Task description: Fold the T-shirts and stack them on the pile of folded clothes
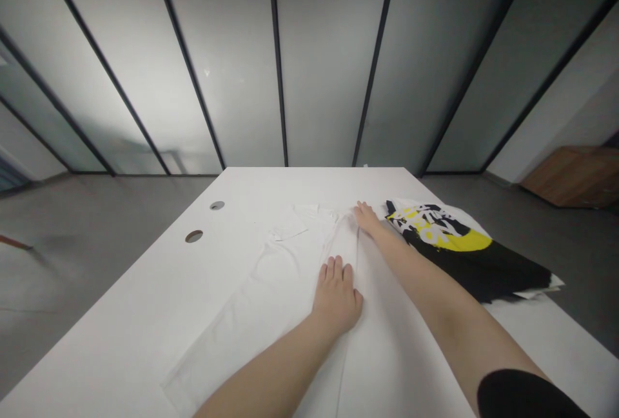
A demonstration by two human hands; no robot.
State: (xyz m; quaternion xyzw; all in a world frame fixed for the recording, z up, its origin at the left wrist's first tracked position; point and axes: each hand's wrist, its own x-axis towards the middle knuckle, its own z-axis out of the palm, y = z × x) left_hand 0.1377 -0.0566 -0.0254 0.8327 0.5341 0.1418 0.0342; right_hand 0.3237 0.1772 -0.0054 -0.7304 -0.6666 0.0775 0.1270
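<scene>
White shirt [285, 282], hands [337, 297] on its right side, white table [120, 344]

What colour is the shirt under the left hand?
The shirt is white, with no print visible; it shows best in the head view.

Left fingers [331, 269] lie flat, right fingers [362, 208] farther forward.

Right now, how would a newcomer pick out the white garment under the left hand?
Start at the long white table. Down its middle lies the white garment, with the left hand flat on it and the right hand at its far right corner. Unlike the black-and-yellow printed fabric to its right, it shows no print.
</scene>
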